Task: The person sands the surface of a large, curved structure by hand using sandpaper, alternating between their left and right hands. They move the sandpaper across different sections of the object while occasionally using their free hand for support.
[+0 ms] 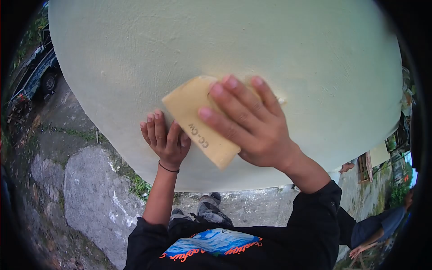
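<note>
A large, pale greenish-white surface with a curved edge fills the upper view. My right hand presses a tan sheet of paper, marked with dark letters, against this surface. Its fingers lie over the sheet's right part, the thumb hidden beneath the hand. To the left, my left hand rests on the surface near its lower edge, fingers extended and holding nothing, close to the sheet's left side.
A vehicle stands at the far left. Below lies rough concrete ground with patches of green. At the lower right, another person's arm and hand show; another hand is by the surface's right edge.
</note>
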`<action>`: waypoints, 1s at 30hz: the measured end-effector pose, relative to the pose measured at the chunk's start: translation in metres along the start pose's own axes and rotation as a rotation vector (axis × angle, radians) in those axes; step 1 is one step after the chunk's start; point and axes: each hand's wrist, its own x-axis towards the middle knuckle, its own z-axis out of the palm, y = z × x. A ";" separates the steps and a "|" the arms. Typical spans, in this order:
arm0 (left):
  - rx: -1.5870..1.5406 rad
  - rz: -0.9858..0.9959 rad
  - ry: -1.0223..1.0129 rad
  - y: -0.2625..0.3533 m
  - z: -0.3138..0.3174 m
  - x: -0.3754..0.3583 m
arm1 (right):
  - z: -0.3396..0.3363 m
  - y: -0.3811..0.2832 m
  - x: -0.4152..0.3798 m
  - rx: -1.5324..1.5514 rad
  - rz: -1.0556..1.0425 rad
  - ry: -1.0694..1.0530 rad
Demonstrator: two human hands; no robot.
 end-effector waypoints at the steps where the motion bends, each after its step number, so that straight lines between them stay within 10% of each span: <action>1: 0.019 0.011 -0.016 -0.003 0.000 -0.004 | 0.023 -0.024 -0.022 -0.009 -0.065 -0.093; 4: 0.034 0.011 -0.021 -0.002 -0.003 0.000 | 0.039 -0.064 -0.087 0.415 -0.045 -0.366; 11: 0.079 0.035 -0.032 0.006 -0.010 0.008 | -0.089 -0.033 -0.260 0.842 1.662 -0.181; 14: 0.084 0.049 -0.037 0.014 -0.012 0.014 | -0.124 -0.036 -0.313 -0.191 1.502 1.783; 17: 0.087 0.056 -0.051 0.019 -0.016 0.015 | -0.119 -0.028 -0.326 -0.590 1.547 1.621; 23: 0.122 0.003 -0.162 0.028 -0.030 0.019 | -0.050 0.046 -0.342 0.443 1.795 1.403; 30: 0.131 -0.148 -0.260 0.050 -0.038 0.047 | -0.052 0.133 -0.339 -0.092 1.640 1.097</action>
